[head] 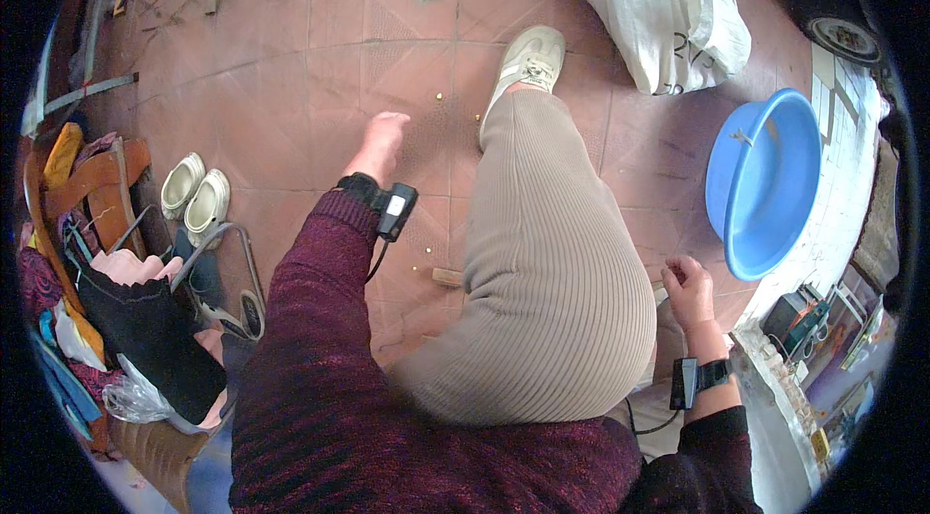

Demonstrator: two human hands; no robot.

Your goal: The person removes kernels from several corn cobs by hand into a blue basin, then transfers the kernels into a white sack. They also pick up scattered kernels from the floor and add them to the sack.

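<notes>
My left hand point(381, 143) hangs over the red-brown tiled floor point(363, 78), left of my outstretched leg. Its fingers are foreshortened, and no object shows in it. Low on the right, my right hand point(690, 289) is beside my thigh with loosely curled fingers. Nothing is visible in that hand, though its palm side is partly hidden. A blue plastic basin point(770, 187) lies above and to the right of it, apart from the fingers. My trouser leg point(559, 238) of ribbed beige cloth ends in a pale sneaker point(534, 56) on the tiles. Each wrist carries a strapped black device.
A white woven sack point(654, 5) with printed marks lies ahead on the right, near a vehicle wheel point(843, 40). Pale clogs point(195, 194) stand left, by a wooden chair point(102, 187) heaped with clothes. A small wood block point(447, 277) and several yellowish bits dot the floor.
</notes>
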